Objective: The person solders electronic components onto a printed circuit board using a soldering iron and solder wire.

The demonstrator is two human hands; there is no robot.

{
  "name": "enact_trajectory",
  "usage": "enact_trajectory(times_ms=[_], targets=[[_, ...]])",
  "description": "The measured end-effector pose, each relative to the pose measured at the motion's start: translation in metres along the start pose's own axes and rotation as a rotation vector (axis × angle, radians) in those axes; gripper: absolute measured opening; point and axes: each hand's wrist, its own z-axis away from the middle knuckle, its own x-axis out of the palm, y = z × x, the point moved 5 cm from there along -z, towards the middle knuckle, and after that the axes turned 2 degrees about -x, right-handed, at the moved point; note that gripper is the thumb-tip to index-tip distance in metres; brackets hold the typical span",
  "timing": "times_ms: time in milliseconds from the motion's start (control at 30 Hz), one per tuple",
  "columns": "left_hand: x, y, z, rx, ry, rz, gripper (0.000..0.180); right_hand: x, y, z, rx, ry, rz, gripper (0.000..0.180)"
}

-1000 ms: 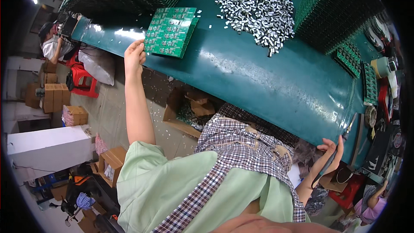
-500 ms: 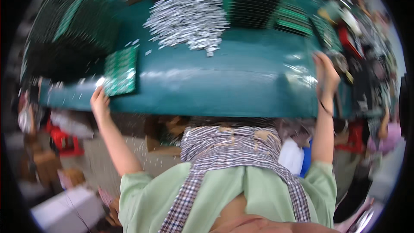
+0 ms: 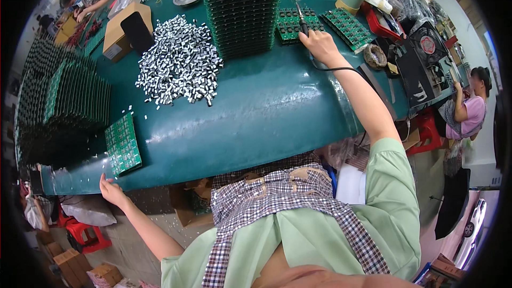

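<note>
A green table (image 3: 234,122) carries a tall stack (image 3: 242,10) of circuit boards, with a pile (image 3: 178,64) of small silvery parts to its left. A green board (image 3: 122,144) lies near the front edge, at the left. Just beside it, the left hand (image 3: 112,191) has loose fingers, gripping nothing. The right hand (image 3: 322,48), right of the stack, grasps an iron (image 3: 304,24).

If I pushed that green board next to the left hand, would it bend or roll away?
The green board would probably stay stiff, since its edges look straight. It would likely slide rather than roll, because it's flat and the tabletop looks shiny. It might be fragile too: small parts seem to cover its face.
</note>
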Motion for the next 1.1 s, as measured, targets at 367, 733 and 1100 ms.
enact_trajectory(times_ms=[367, 733, 1100], targets=[[0.066, 0.139, 0.147, 0.296, -0.304, -0.071, 0.022, -0.07, 0.096, 0.035, 0.234, 0.443, 0.034, 0.021], [0.157, 0.207, 0.315, 0.704, -0.937, 0.054, 0.051, -0.179, -0.101, 0.136, 0.3, 0.269, -0.912, 0.018], [0.131, 0.213, 0.321, 0.908, -0.948, 0.172, 0.032, -0.196, -0.124, 0.14, 0.271, 0.248, -1.149, 0.02]])
